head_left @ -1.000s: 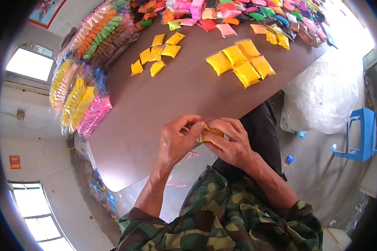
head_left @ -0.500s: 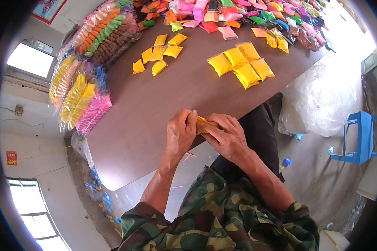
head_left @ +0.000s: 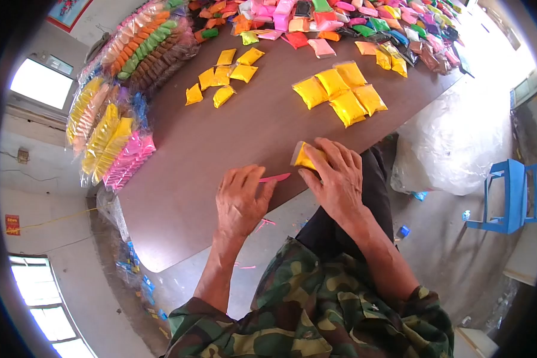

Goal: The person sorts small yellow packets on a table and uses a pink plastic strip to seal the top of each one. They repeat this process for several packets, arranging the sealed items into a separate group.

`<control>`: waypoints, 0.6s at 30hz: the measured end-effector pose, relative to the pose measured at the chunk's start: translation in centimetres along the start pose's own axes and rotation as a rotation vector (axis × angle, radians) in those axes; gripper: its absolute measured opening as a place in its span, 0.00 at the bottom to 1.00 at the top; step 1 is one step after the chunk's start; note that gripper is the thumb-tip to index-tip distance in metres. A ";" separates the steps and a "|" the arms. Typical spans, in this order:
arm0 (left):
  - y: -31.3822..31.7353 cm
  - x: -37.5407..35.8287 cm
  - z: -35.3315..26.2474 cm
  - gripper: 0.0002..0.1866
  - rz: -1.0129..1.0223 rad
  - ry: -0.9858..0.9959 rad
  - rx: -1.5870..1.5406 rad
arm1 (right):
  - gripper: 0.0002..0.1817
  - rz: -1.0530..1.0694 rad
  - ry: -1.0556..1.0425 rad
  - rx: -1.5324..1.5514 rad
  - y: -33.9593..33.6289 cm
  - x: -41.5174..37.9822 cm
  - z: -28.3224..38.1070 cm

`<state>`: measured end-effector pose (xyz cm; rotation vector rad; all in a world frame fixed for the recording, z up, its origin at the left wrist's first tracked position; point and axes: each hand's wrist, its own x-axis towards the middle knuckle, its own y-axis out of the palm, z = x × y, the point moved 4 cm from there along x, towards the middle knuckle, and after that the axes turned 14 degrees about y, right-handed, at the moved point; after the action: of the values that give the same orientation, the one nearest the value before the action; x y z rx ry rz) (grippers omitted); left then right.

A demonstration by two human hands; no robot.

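My left hand (head_left: 242, 200) is over the table edge, fingers curled. A thin pink pointed strip (head_left: 277, 178) sticks out to the right from between its thumb and fingers. To the right, my right hand (head_left: 340, 179) grips a small yellow packet (head_left: 304, 156) with a clear end, thumb below and fingers on top. Beyond it lies a tight group of plump yellow packets (head_left: 340, 89). Several smaller yellow packets (head_left: 222, 76) lie loosely further left on the brown table (head_left: 179, 191).
Large clear bags of coloured packets (head_left: 110, 140) line the table's left side. A heap of many-coloured packets (head_left: 316, 24) covers the far edge. On the right are a big translucent plastic bag (head_left: 453, 143) and a blue chair (head_left: 504, 197). Scraps lie on the floor.
My hands have moved apart. The yellow packet, between both hands before, is now in my right hand alone, slightly higher. The pink strip now shows at my left hand.
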<state>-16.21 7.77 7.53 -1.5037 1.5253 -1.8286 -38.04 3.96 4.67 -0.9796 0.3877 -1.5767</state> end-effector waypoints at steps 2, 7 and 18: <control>0.0 -0.2 -1.0 0.20 0.087 0.041 0.013 | 0.30 -0.010 -0.051 -0.005 -0.4 -0.1 -0.3; 0.2 -1.7 -2.2 0.31 0.177 0.055 0.025 | 0.37 0.097 -0.184 -0.091 -1.2 -1.3 -0.9; 0.1 -5.4 -2.8 0.32 0.107 0.144 0.103 | 0.48 0.238 -0.174 -0.224 -1.3 -2.1 0.1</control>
<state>-16.49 13.36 5.07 -1.2440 1.5185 -1.9565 -38.90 6.32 4.87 -1.1867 0.5466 -1.2414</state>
